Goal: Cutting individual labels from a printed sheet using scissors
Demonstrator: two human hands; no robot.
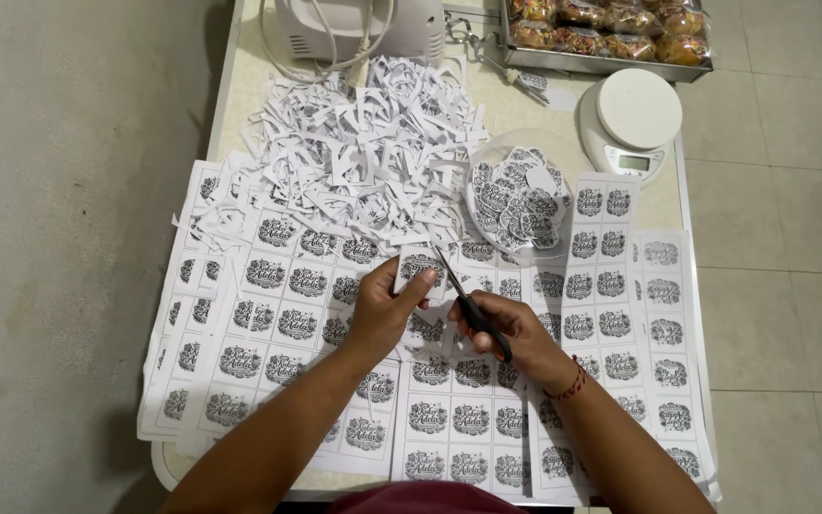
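A: What is being cut?

B: A small paper label (418,266), white with a dark round print. It sits above the middle of the table (240,86), just over the printed sheets (278,324).

A: Who holds it?

B: The left hand (384,309). Its fingers and thumb pinch the label by the lower edge, so the paper stands up a little from the sheets.

A: And the right hand?

B: The right hand (509,333) is clenched around the black handles of the scissors (468,303). The blades point up and left, and their tips touch the label's right edge. A red bracelet (568,385) circles that wrist.

A: What lies around?

B: Sheets of the same labels cover the near half of the table, overlapping, in rows. Behind them is a heap of white trimmings (354,152). Just right of the heap, a clear bowl (518,195) holds cut labels.

A: Farther back?

B: A round white scale (630,119) at the right edge, a metal tray (601,38) of wrapped baked goods behind it, and a white appliance (354,27) with a cord at the far middle. I cannot tell what kind.
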